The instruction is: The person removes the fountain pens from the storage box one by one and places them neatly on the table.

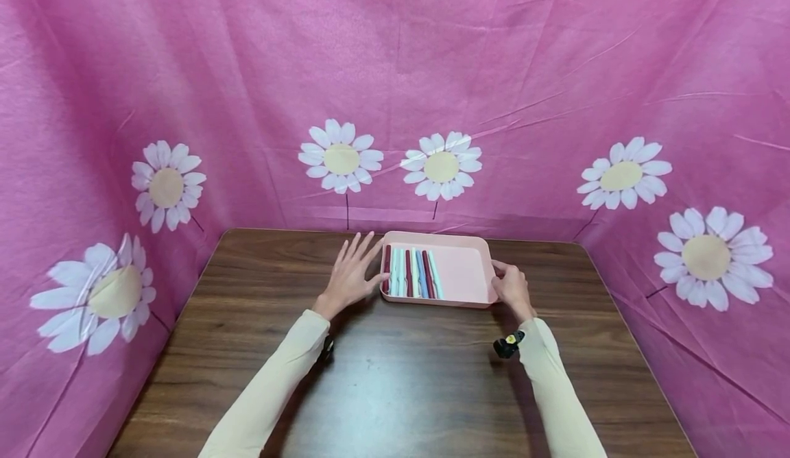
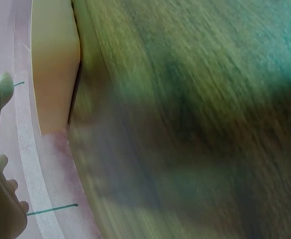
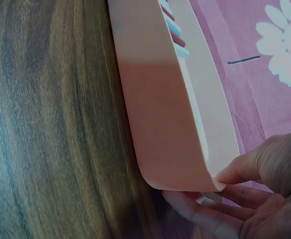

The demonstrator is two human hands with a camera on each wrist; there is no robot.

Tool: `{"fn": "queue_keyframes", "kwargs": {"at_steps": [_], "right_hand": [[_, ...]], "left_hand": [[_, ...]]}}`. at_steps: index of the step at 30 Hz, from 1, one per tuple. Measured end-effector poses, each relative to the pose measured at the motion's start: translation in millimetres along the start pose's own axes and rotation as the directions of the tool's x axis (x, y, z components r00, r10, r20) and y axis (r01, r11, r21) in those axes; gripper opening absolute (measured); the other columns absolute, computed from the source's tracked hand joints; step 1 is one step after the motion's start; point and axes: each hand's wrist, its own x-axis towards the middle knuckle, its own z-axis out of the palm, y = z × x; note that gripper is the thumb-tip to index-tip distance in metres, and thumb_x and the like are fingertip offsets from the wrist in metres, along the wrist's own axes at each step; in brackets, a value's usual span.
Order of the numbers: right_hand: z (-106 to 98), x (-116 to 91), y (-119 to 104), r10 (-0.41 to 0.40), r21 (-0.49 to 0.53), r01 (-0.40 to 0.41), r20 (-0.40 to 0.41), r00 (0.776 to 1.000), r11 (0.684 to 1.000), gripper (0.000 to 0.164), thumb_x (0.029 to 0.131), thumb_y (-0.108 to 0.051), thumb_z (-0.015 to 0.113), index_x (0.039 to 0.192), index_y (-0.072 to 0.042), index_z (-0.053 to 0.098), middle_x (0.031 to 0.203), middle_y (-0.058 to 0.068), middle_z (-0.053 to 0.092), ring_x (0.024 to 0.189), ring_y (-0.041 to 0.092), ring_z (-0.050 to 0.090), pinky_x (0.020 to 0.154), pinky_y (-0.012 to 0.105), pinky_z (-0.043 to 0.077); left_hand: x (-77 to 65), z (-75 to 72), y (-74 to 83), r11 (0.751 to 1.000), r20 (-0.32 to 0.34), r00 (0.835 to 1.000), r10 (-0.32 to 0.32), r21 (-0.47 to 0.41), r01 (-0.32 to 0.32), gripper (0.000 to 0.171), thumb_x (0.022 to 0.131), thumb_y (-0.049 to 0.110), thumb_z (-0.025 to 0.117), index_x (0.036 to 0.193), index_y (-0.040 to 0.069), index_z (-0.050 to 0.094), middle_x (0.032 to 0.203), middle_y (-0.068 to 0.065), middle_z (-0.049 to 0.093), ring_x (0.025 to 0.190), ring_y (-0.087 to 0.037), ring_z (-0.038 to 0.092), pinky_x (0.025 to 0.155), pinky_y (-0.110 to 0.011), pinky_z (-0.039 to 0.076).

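Note:
A shallow pink tray (image 1: pixel 465 273) sits near the far side of the table. Slim pen-like sticks (image 1: pixel 413 273) in dark red, mint, white and blue lie side by side in its left half. My right hand (image 1: pixel 512 286) grips the tray's right end; in the right wrist view the thumb is on the rim and the fingers curl beneath the corner. At the other end is my left hand (image 1: pixel 350 276), fingers spread, with the thumb at the left rim. The left wrist view shows part of that hand (image 2: pixel 1 189) beside the tray's pale wall (image 2: pixel 56 64).
The dark wood table (image 1: pixel 370 376) ends just behind the tray. A pink cloth (image 1: pixel 395 53) printed with white daisies hangs around its back and sides. A small black device (image 1: pixel 509 345) is strapped at the right wrist.

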Motion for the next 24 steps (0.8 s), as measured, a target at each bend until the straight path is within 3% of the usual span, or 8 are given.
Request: {"fn": "queue_keyframes", "kwargs": {"at_steps": [15,24], "right_hand": [[5.4,-3.3,-7.4,-0.017,0.015,0.017,-0.001,1.0,1.0,0.052,0.089,0.002,0.052,0.14,0.005,0.061,0.113,0.029,0.073,0.103,0.045,0.068,0.091,0.061,0.051],[10.2,-4.7,-14.1,-0.012,0.02,0.012,0.001,1.0,1.0,0.052,0.09,0.001,0.052,0.141,0.004,0.061,0.114,0.028,0.073,0.103,0.045,0.067,0.091,0.061,0.05]], "left_hand": [[4.0,3.0,12.5,0.999,0.022,0.999,0.037,-0.023,-0.037,0.082,0.096,0.048,0.071,0.162,0.012,0.038,0.172,-0.013,0.026,0.159,-0.042,0.019,0.128,-0.058,0.011],[4.7,7.1,16.4,0.999,0.036,0.998,0.043,-0.013,-0.043,0.081,0.095,0.048,0.071,0.161,0.012,0.041,0.166,-0.021,0.037,0.155,-0.047,0.028,0.127,-0.059,0.018]]}}
